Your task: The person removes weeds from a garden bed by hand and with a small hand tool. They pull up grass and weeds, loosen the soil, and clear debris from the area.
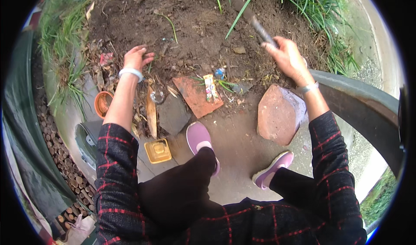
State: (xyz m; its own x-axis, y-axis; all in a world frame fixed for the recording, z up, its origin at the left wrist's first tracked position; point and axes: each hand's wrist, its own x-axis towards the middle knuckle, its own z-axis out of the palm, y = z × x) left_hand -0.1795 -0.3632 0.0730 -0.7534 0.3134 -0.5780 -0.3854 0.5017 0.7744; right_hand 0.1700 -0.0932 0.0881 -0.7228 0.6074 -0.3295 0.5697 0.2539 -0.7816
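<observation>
My right hand (289, 58) grips the rod-like handle of a tool (261, 30). The handle slants up and left over dark soil (191, 27), and its far end is blurred near the top edge. Lower at the left, my left hand (138, 58) hangs over the soil's litter-strewn near side, its fingers bent and slightly apart, with nothing plainly held. Close by that hand lies a scrap of red wrapper (106, 59). Between the hands, a broken terracotta tile (188, 97) carries a colourful wrapper (211, 87), with a blue wrapper (219, 73) just beyond it.
Green grass clumps (308, 4) edge the soil. A reddish stone slab (278, 115) lies below my right hand, beside a dark curved rim (354, 105). Around my left forearm are an orange pot (103, 102), a grey bucket (87, 144), a yellow tray (158, 151) and a grey slate piece (172, 115).
</observation>
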